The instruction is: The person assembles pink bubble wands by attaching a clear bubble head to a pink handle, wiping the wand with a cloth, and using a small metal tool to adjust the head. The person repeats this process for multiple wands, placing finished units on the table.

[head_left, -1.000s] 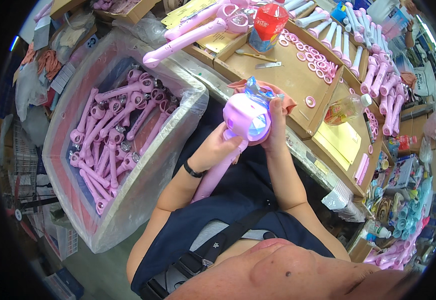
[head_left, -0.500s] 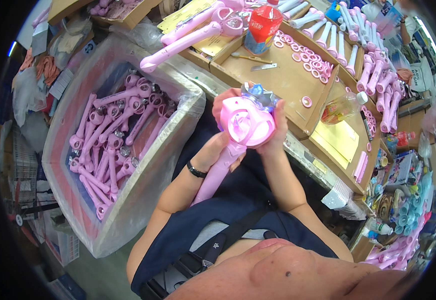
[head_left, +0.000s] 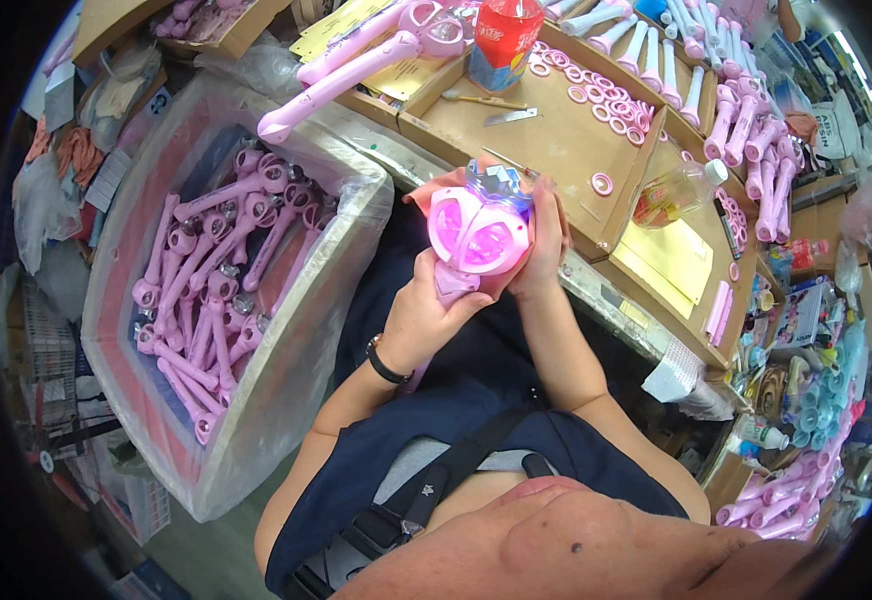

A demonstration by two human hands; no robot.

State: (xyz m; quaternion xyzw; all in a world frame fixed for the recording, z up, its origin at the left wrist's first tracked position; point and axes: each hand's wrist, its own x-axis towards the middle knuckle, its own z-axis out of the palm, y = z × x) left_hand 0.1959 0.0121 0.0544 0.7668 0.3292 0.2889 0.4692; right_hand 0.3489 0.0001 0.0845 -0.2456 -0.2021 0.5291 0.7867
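Turned since half a second ago, the wand (head_left: 481, 235) now shows two heart-like windows glowing magenta, its clear bluish crown pointing up toward the tabletop (head_left: 606, 300); the left hand (head_left: 431, 310) has shifted and wraps the neck just under the head. Both hands are clamped on this wand, which is held above the lap, near the tabletop's edge. The right hand (head_left: 544, 245) cups the right side of the head, and an orange cloth (head_left: 434, 188) shows behind it on the left. Most of the handle is hidden behind the left hand and forearm.

To the left, a plastic-lined bin (head_left: 256, 420) holds a heap of pink wands (head_left: 224, 285). On the tabletop, a cardboard tray (head_left: 546, 155) carries pink rings (head_left: 616, 110), a brush (head_left: 484, 99), a blade (head_left: 511, 116) and a red bottle (head_left: 504, 45). Right of these, a clear bottle (head_left: 676, 195) lies tilted beside yellow sheets (head_left: 661, 265).
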